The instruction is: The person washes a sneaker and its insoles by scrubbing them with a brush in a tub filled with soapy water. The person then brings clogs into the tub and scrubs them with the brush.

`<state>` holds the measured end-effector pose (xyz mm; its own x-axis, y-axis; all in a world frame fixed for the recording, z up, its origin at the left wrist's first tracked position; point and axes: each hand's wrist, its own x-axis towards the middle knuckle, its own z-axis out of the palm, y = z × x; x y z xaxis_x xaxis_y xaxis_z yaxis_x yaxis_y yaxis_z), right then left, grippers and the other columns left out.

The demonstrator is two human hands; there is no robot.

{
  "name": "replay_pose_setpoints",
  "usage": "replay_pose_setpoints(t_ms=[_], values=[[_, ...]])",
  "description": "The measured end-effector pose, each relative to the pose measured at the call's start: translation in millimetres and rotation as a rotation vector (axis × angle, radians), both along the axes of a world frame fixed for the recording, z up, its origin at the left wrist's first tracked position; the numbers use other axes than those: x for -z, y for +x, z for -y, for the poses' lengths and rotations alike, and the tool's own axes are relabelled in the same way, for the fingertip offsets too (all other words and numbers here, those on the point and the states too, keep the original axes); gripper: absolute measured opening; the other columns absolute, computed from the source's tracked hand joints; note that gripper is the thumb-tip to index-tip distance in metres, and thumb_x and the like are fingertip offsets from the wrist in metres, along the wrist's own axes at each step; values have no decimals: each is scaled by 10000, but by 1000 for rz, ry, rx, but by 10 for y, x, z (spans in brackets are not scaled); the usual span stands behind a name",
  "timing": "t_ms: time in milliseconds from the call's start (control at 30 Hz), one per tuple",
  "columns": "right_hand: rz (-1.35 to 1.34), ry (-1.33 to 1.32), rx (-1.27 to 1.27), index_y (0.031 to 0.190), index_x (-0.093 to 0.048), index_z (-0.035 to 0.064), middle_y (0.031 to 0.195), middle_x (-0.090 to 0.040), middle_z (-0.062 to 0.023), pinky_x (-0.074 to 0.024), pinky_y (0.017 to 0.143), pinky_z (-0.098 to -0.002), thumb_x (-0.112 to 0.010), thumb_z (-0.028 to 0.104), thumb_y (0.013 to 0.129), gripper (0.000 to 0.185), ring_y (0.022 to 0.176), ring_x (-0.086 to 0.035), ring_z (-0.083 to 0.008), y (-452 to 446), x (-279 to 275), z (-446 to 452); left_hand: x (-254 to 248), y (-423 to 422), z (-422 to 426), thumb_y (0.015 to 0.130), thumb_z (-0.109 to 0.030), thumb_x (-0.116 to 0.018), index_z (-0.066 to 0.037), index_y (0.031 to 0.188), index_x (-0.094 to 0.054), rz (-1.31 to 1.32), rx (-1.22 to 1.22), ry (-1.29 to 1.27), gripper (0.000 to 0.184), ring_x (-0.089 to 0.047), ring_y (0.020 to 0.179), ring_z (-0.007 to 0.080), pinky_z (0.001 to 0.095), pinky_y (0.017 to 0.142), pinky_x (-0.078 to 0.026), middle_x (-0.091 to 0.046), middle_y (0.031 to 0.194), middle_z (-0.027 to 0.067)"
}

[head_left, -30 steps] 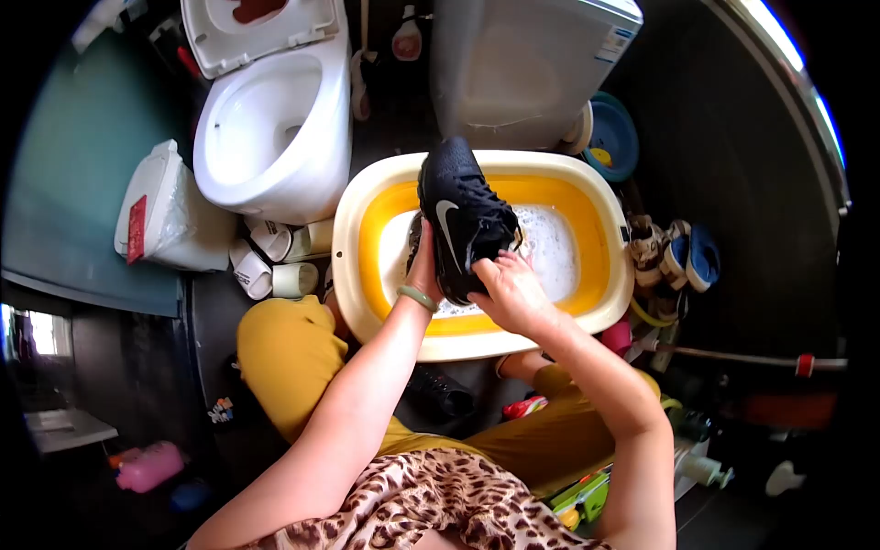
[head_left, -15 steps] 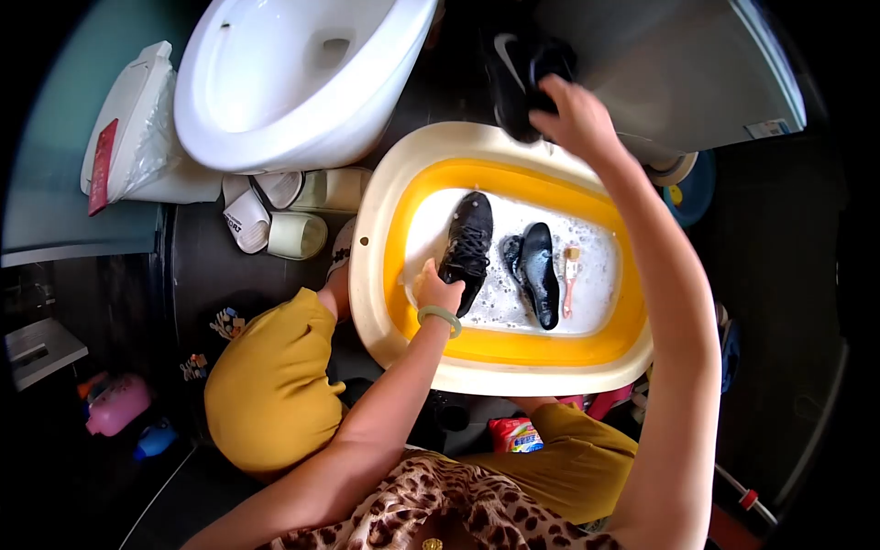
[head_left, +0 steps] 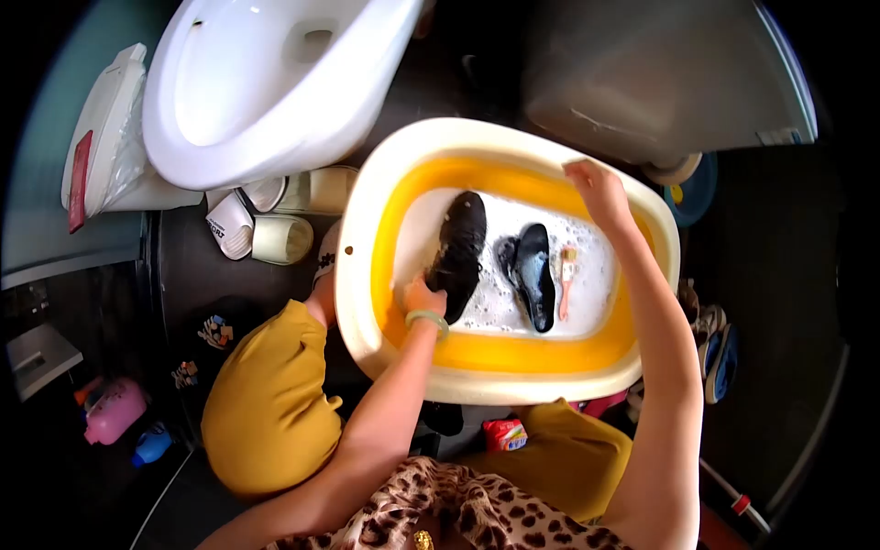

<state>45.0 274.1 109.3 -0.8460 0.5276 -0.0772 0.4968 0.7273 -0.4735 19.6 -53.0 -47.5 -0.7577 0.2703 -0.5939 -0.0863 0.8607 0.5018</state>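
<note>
A yellow and cream basin (head_left: 509, 390) holds foamy water. On its left side lies a black lace-up shoe (head_left: 465, 243), and my left hand (head_left: 426, 301) is closed around its near end. Right of the shoe are black insoles (head_left: 534, 275), lying partly over one another in the suds. A paintbrush-like brush (head_left: 566, 282) with a pinkish handle rests beside them. Over the basin's far right rim is my right hand (head_left: 602, 192), its fingers curled together with nothing visible in them.
A white toilet (head_left: 275, 156) stands beyond the basin, a lidded bin (head_left: 110, 137) at its left. Slippers (head_left: 275, 236) lie left of the basin. A blue bowl (head_left: 692, 197) and more shoes (head_left: 720, 357) are at right. A red packet (head_left: 504, 434) sits near my legs.
My right hand has let go of a black shoe with a white swoosh beyond the basin and come back over the rim. My left hand stays on the shoe, which has tipped and shifted slightly.
</note>
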Motion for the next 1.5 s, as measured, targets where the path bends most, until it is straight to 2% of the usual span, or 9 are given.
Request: replay_pose_setpoints(t_ms=[300, 500, 633, 833, 1000, 1067, 1167, 1300, 1500], values=[[454, -434, 213, 980, -668, 47, 914, -664, -159, -484, 772, -335, -532, 96, 803, 229, 849, -637, -284, 1940, 771, 397, -329, -98, -31, 819, -175, -596, -5, 946, -625, -125, -3, -40, 214, -592, 896, 381, 437, 791, -463, -634, 933, 207], [272, -660, 311, 1166, -546, 65, 1059, -618, -172, -476, 817, -353, -575, 148, 769, 407, 943, -603, -293, 1703, 1021, 784, -572, 39, -129, 813, -152, -588, 7, 975, -616, -180, 58, 85, 229, -592, 901, 388, 416, 781, -455, -638, 930, 215], [223, -171, 404, 1139, -502, 59, 1094, -552, -182, -472, 810, -404, -586, 151, 752, 407, 977, -559, -328, 1565, 1086, 981, -719, -13, -359, 807, -82, -542, 18, 1037, -599, -120, 60, 401, 258, -613, 886, 361, 357, 801, -446, -646, 937, 213], [218, -40, 568, 972, -493, 55, 1009, -539, -181, -472, 755, -469, -564, 171, 776, 238, 904, -562, -369, 1780, 1435, 1004, -335, 39, -293, 796, -62, -577, 32, 1056, -580, -292, -16, 450, 277, -617, 907, 336, 369, 816, -446, -649, 955, 195], [213, -142, 610, 955, -493, 56, 932, -587, -219, -457, 687, -485, -475, 241, 850, 214, 820, -585, -409, 2126, 1817, 906, -271, -2, -126, 776, -99, -623, 21, 1076, -572, -157, -45, 210, 327, -603, 937, 365, 376, 826, -451, -640, 982, 203], [533, -261, 563, 893, -529, 24, 938, -615, -213, -467, 748, -456, -513, 243, 834, 228, 829, -610, -368, 2113, 1683, 855, -370, -25, -179, 741, -106, -653, 5, 1105, -562, -85, -10, 84, 392, -580, 991, 357, 375, 868, -435, -620, 1051, 190], [234, -613, 654, 849, -537, -2, 875, -639, -206, -493, 675, -417, -513, 243, 831, 247, 785, -640, -309, 2309, 2122, 711, -216, 38, -186, 705, -98, -671, -16, 1158, -534, -344, -10, 330, 480, -535, 1073, 343, 366, 923, -406, -576, 1148, 173], [-160, -880, 895, 841, -460, 51, 595, -479, -29, -374, 350, -287, -450, 242, 892, 199, 406, -448, -141, 2091, 1762, 718, -327, -47, -211, 684, -73, -661, -33, 1228, -481, -146, -20, 386, 574, -516, 1103, 295, 337, 967, -371, -545, 1190, 158], [-168, -766, 707, 890, -516, 48, 598, -487, -11, -365, 408, -253, -545, 241, 877, 196, 462, -436, -90, 1649, 1261, 903, -437, -243, -96, 676, 5, -505, 19, 1295, -411, 484, -350, 894, 627, -532, 1078, 265, 323, 962, -387, -532, 1215, 133]])
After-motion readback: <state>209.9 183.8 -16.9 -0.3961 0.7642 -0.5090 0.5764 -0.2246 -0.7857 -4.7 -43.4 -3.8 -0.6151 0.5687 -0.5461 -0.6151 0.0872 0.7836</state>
